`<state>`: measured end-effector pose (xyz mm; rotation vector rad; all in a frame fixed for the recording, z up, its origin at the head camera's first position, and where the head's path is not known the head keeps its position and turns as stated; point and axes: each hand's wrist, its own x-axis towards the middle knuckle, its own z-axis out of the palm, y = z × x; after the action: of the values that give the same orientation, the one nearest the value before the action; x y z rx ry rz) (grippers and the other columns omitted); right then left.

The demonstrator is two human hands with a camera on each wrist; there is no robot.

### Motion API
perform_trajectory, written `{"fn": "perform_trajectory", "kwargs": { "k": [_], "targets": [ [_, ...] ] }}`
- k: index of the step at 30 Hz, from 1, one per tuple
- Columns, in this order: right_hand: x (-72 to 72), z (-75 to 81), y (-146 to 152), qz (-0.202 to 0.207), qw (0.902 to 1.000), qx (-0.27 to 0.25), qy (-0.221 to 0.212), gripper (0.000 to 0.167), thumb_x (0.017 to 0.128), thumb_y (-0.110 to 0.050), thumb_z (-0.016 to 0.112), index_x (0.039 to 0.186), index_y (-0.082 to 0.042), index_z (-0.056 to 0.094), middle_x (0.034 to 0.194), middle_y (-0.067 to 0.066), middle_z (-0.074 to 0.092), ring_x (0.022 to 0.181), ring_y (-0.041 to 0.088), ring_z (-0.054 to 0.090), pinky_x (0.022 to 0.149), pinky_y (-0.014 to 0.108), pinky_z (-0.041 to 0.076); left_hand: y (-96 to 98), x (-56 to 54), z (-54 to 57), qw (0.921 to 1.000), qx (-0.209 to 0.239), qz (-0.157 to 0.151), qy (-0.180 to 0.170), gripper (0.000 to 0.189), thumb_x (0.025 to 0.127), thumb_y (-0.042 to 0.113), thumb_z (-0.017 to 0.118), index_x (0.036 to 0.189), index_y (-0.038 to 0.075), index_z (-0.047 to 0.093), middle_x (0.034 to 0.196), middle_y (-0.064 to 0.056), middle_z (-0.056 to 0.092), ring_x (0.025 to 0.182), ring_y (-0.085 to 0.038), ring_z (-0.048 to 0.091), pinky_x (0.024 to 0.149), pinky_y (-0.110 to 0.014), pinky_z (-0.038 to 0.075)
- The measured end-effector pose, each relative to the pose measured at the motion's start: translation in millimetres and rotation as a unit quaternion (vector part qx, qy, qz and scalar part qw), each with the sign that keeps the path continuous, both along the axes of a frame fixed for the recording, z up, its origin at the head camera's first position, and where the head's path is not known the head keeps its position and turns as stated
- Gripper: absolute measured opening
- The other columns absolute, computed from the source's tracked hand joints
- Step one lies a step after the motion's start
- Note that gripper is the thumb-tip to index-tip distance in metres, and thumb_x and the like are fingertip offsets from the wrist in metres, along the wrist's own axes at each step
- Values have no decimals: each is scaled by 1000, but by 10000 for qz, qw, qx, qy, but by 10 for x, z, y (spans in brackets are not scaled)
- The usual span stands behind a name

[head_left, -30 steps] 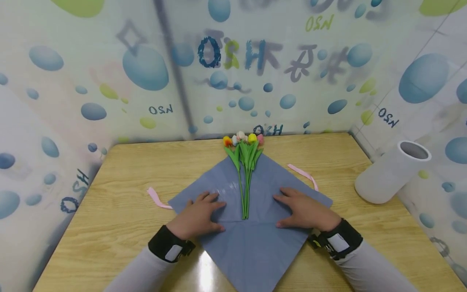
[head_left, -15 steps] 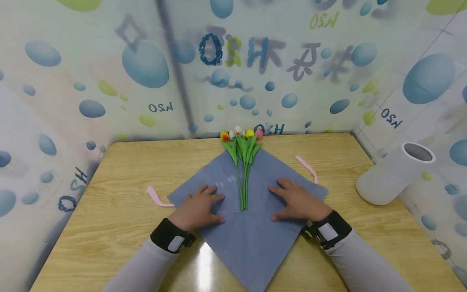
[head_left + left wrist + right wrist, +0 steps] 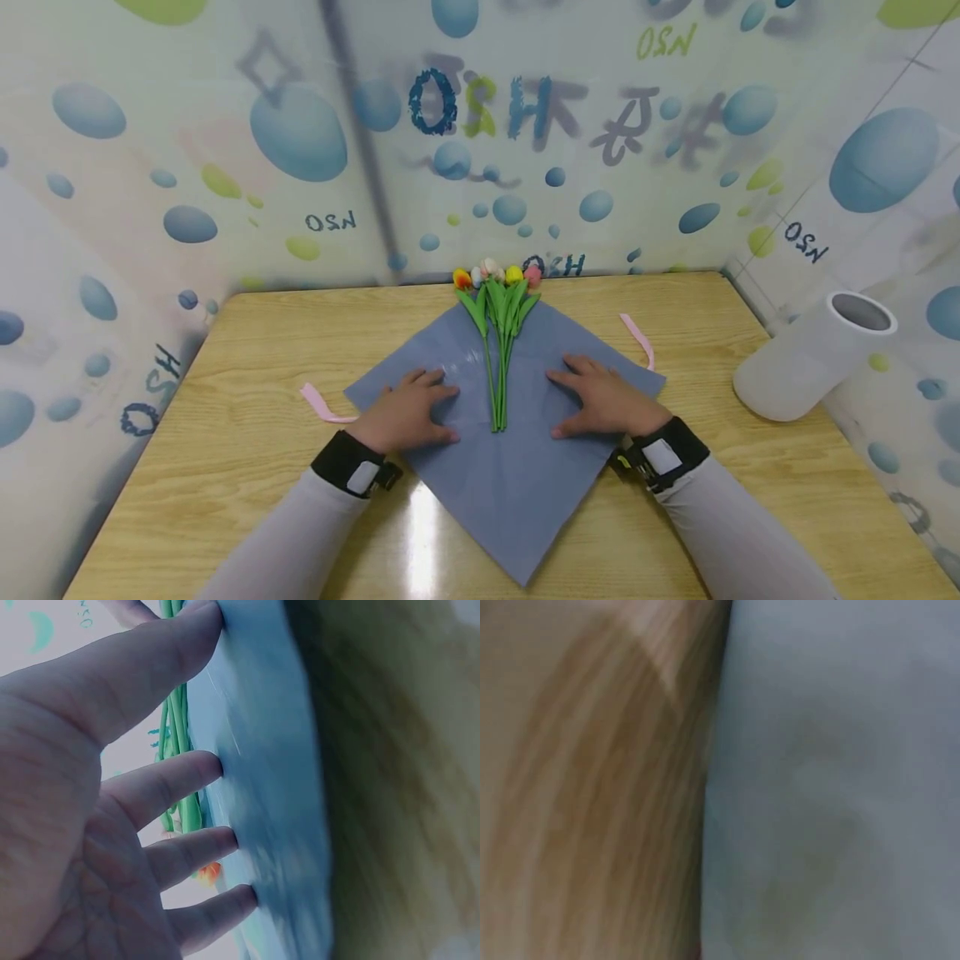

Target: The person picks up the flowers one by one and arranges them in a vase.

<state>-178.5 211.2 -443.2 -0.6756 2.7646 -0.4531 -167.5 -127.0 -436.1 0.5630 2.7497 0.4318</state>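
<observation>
A blue-grey sheet of wrapping paper (image 3: 510, 500) lies on the table, one corner toward me. On its far half rests a bunch of tulips (image 3: 495, 312), blooms past the far corner and stems toward me. My left hand (image 3: 405, 412) rests on the paper left of the stems, fingers spread; in the left wrist view its fingertips touch the sheet. To the right of the stems, my right hand (image 3: 607, 396) lies on the paper, fingers also spread. Only the sheet (image 3: 825, 787) and wood show in the right wrist view. A pink ribbon (image 3: 639, 340) pokes out beyond both sides of the paper.
A white vase (image 3: 783, 375) stands at the right of the wooden table (image 3: 247, 350). Patterned wall covering (image 3: 510, 167) encloses the back and both sides. Light glares off the tabletop near the front.
The paper and tulips have slid away from me, bringing the near corner fully into view. Both hands moved with the sheet, and more of the right ribbon end shows. My view shifted slightly.
</observation>
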Motion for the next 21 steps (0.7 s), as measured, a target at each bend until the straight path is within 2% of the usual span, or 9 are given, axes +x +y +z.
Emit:
{"fn": "perform_trajectory", "kwargs": {
  "k": [12, 21],
  "targets": [
    [-111, 7, -22, -146, 9997, -41, -210, 96, 79, -58, 85, 156, -15, 48, 167, 24, 30, 156, 47, 25, 115, 82, 19, -12, -125, 21, 10000, -15, -17, -70, 73, 85, 51, 82, 148, 20, 60, 166, -14, 39, 157, -47, 24, 110, -85, 24],
    [-216, 12, -46, -146, 9996, 46, -231, 96, 80, -57, 85, 157, -16, 47, 167, 24, 29, 156, 48, 25, 116, 81, 21, -21, -195, 35, 9999, -80, 19, -69, 74, 86, 52, 81, 149, 20, 59, 166, -14, 39, 157, -46, 24, 112, -84, 22]
  ]
}}
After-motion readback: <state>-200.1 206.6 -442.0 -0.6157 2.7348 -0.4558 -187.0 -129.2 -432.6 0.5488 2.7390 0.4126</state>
